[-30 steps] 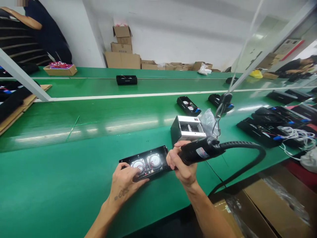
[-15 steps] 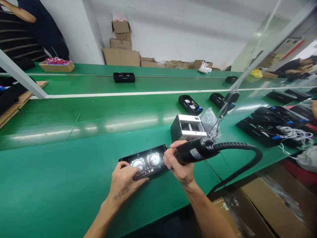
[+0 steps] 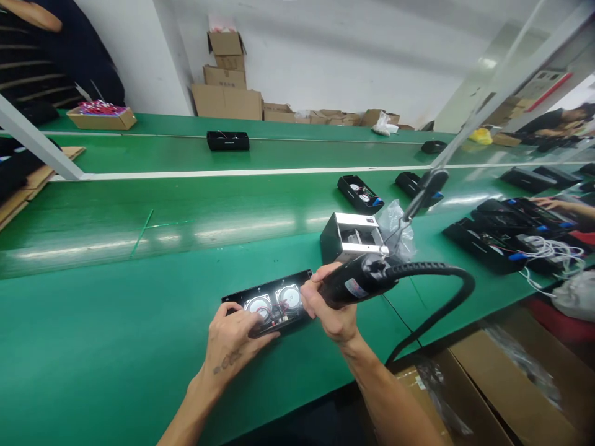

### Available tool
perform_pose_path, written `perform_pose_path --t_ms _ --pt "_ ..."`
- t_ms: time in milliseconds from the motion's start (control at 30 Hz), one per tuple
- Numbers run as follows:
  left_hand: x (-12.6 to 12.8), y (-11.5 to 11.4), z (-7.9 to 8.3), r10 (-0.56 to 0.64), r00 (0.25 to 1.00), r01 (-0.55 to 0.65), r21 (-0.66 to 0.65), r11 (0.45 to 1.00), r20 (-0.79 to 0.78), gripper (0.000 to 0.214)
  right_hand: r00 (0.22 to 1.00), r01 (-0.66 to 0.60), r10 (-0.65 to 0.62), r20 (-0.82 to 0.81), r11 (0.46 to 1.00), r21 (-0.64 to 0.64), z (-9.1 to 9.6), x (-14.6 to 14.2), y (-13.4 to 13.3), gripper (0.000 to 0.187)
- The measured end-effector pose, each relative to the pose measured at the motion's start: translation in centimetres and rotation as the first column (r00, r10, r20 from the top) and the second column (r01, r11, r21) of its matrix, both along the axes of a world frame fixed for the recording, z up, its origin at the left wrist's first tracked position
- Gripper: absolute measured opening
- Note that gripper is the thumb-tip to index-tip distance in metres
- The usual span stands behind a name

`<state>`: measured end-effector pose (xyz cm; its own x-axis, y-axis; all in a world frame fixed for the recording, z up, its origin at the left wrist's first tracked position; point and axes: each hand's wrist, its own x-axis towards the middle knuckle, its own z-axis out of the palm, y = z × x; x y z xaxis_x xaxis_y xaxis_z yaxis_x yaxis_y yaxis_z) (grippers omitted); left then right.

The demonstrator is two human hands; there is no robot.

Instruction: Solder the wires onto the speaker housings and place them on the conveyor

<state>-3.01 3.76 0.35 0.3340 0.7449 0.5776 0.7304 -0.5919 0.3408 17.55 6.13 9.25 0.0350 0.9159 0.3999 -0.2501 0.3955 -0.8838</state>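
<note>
A black speaker housing [image 3: 272,301] lies on the green bench, open side up, with two round speaker drivers and thin wires inside. My left hand [image 3: 235,331] grips its left part, thumb along the near edge and fingers over the far side. Wrapped around a black electric screwdriver [image 3: 357,282], my right hand [image 3: 332,303] holds the tool tilted at the housing's right end. The screwdriver's tip is hidden behind that hand. A thick black cable leaves the tool's rear, and a metal hook hangs it from above.
Behind the screwdriver stands an open-topped metal-edged box [image 3: 351,235] beside a clear plastic bag [image 3: 397,229]. Further black housings [image 3: 360,193] lie on the green conveyor. At right are piled housings with white cables [image 3: 553,254]. Cardboard boxes [image 3: 502,390] sit below the bench edge.
My right hand and the screwdriver have shifted slightly left. The left hand keeps its hold on the housing. At far right, another person's hand has come in over the piled housings.
</note>
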Motion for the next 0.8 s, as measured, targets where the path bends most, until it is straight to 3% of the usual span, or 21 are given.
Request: perform_pose_path --t_ms 133,333,533,633,700,800 --pt "0.0 -0.1 -0.2 0.003 1.0 -0.002 -0.035 0.999 0.005 0.038 0.993 -0.033 0.033 0.115 0.999 -0.004 0.6 -0.5 -0.1 0.019" --pt "-0.1 -0.2 -0.2 0.007 1.0 -0.007 -0.038 0.999 0.01 0.039 0.953 0.034 -0.07 0.294 0.991 0.127 1.5 -0.8 -0.2 0.018" --pt "-0.4 0.1 -0.3 -0.001 1.0 0.001 -0.002 1.0 -0.011 0.039 0.978 0.087 -0.095 0.184 0.995 0.049 0.3 -1.1 -0.5 0.017" --pt "-0.7 0.5 -0.8 0.012 1.0 -0.012 0.012 1.0 -0.007 0.037 0.994 0.094 -0.096 0.05 0.995 0.027 0.5 0.4 -1.0 0.026" --pt "-0.8 0.7 -1.1 0.042 0.999 -0.042 0.011 0.999 -0.006 0.037 0.972 0.221 -0.215 -0.096 0.973 0.061 1.1 2.8 -1.2 0.029" --pt "-0.8 0.8 -1.5 0.054 0.999 -0.054 0.008 0.999 -0.003 0.037 0.843 0.521 -0.503 -0.192 0.852 0.058 1.6 7.3 -1.0 0.03"
